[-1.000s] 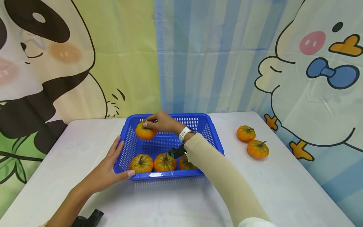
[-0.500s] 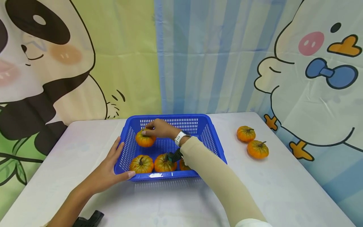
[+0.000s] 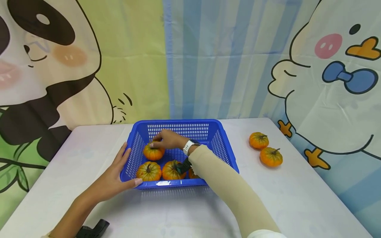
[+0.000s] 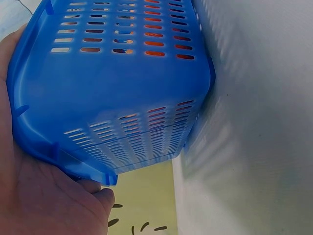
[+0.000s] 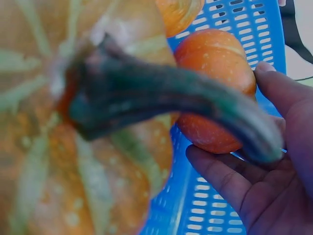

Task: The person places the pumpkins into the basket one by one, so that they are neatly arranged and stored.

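Note:
A blue perforated basket (image 3: 202, 182) stands on the white table. My left hand (image 3: 110, 180) rests against its front-left corner, thumb on the front rim and straight fingers along the left side. My right hand (image 3: 170, 140) holds a small orange pumpkin (image 3: 153, 154) by its upper part, low inside the basket at the left, behind the front row. In the right wrist view, thumb and fingers lie around this pumpkin (image 5: 210, 54). Along the front wall sit several pumpkins (image 3: 148, 171), the rightmost (image 3: 192, 174) partly hidden by my right arm. A blurred pumpkin (image 5: 39, 161) with a thick stem fills the right wrist view's left.
Two more pumpkins lie on the table right of the basket, one farther back (image 3: 258, 140) and one nearer (image 3: 271, 157). Behind the table hangs a printed curtain (image 3: 208, 59) with cartoon animals. The basket's side wall (image 4: 107, 78) rises beside my left palm.
My right hand has lowered the pumpkin deeper into the basket, toward the front row. The left hand stays at the basket's corner, and the two pumpkins on the table have not moved.

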A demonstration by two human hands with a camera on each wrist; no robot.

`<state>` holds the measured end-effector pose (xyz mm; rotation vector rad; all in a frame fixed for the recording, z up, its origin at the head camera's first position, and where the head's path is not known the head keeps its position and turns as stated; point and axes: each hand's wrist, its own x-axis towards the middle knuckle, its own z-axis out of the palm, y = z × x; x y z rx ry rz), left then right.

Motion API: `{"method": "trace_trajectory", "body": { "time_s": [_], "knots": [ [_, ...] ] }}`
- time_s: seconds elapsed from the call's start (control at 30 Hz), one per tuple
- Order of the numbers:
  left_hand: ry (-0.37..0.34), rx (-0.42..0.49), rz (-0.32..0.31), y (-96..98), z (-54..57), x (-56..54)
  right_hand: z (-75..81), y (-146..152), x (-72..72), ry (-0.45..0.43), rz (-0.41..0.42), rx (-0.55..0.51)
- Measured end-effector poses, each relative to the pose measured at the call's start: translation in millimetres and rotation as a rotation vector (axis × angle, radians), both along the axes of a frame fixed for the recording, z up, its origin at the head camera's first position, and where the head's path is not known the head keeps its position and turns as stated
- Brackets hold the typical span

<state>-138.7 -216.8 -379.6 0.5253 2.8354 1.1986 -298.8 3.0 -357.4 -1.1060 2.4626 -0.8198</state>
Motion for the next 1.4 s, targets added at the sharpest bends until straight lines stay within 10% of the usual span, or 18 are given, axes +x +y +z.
{"method": "trace_trajectory", "body": {
  "time_s": [0.77,1.4],
  "knots": [
    [0.008,-0.008,0.004,-0.5,-3.7,1.0,-6.7,9.3,0.5,-0.2,0.044,0.079],
    [0.005,-0.002,-0.005,-0.8,-2.0,-1.7,-5.8,5.0,0.2,-0.119,0.017,0.077]
  ]
}}
